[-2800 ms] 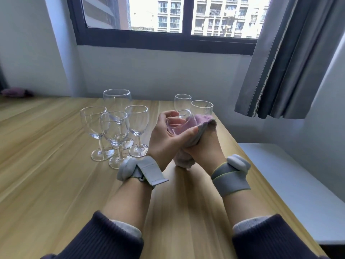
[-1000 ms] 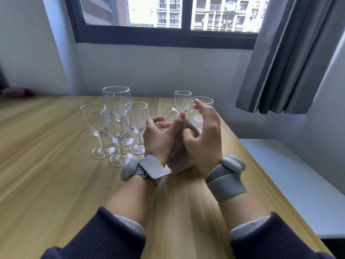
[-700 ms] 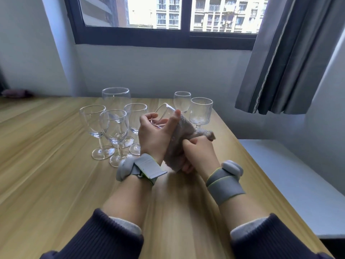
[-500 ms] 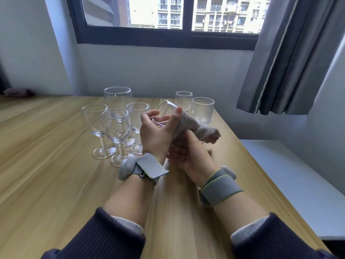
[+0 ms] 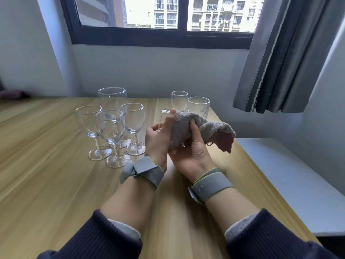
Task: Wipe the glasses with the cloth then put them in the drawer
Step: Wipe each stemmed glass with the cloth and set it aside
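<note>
Both hands, left (image 5: 157, 141) and right (image 5: 192, 152), clasp the cloth (image 5: 188, 128)-wrapped glass (image 5: 165, 114), mostly hidden, frame centre; desk (image 5: 46, 184) edge close right.

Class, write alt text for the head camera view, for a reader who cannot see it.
Two hands work a glass over a wooden table: the left hand grips it while the right hand wraps a grey cloth around it. Four stemmed wine glasses stand to the left, two more glasses behind, below a window.
</note>
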The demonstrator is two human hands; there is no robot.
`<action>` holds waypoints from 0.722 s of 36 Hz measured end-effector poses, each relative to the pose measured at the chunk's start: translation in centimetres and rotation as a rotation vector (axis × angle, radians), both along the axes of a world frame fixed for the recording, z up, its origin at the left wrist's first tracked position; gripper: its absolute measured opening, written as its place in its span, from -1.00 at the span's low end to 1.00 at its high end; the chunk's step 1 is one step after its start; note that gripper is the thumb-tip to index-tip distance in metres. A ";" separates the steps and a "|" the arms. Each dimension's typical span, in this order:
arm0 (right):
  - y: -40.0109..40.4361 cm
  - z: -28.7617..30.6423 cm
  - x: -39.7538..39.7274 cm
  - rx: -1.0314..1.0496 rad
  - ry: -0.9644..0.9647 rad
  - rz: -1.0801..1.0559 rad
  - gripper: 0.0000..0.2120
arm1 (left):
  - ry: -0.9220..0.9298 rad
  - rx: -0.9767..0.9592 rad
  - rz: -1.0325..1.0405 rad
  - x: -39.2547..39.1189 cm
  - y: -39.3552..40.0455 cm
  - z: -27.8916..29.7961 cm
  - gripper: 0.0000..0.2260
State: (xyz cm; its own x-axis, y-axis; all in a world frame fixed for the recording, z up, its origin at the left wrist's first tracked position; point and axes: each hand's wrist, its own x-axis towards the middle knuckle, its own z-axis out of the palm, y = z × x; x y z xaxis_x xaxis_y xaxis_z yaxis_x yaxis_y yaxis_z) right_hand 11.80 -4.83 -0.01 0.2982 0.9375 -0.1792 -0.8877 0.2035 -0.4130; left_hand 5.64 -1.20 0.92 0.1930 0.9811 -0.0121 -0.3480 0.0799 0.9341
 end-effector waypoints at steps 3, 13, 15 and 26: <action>0.0 0.0 0.3 -0.057 -0.075 -0.090 -0.55 | -0.048 -0.013 0.000 -0.1 0.2 0.0 -0.05; -0.7 0.5 0.5 -0.254 -0.235 -0.472 -0.64 | 0.064 0.075 0.156 0.0 1.2 -0.9 -0.39; -0.8 0.7 0.5 -0.233 -0.347 -0.585 -0.58 | 0.036 0.068 0.167 0.1 1.2 -0.9 -0.45; -1.1 0.0 1.1 -0.626 -0.427 -0.739 -0.38 | 0.104 0.270 0.171 0.4 1.3 -1.1 -0.48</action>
